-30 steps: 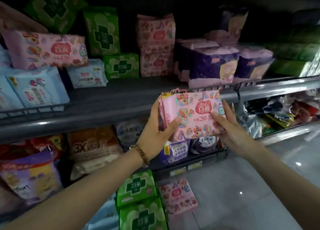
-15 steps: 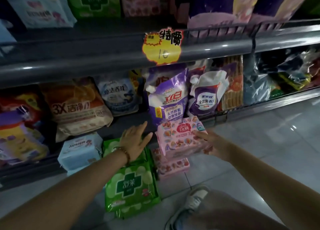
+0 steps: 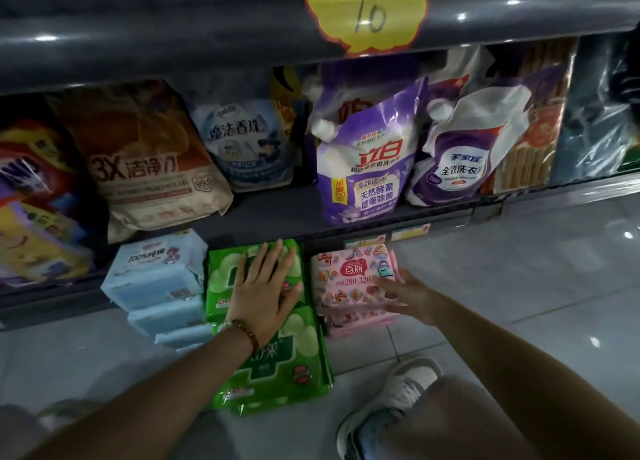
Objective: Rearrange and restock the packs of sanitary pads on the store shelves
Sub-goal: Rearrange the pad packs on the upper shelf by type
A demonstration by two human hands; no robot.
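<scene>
A pink pad pack (image 3: 349, 276) is seen on a floor stack at 5 o'clock of centre, touched by the open right hand (image 3: 408, 295). The left hand (image 3: 266, 293) is pressed flat, fingers spread, on green pad packs (image 3: 277, 362) at its 9 o'clock.

We note a dim aisle. The grey metal shelf (image 3: 242, 214) is our landmark: above it runs a rounded shelf edge (image 3: 173, 44) carrying a yellow price tag (image 3: 367, 13); below and right of it spreads a glossy pale tiled floor (image 3: 536, 269), catching small ceiling-light glints.
</scene>
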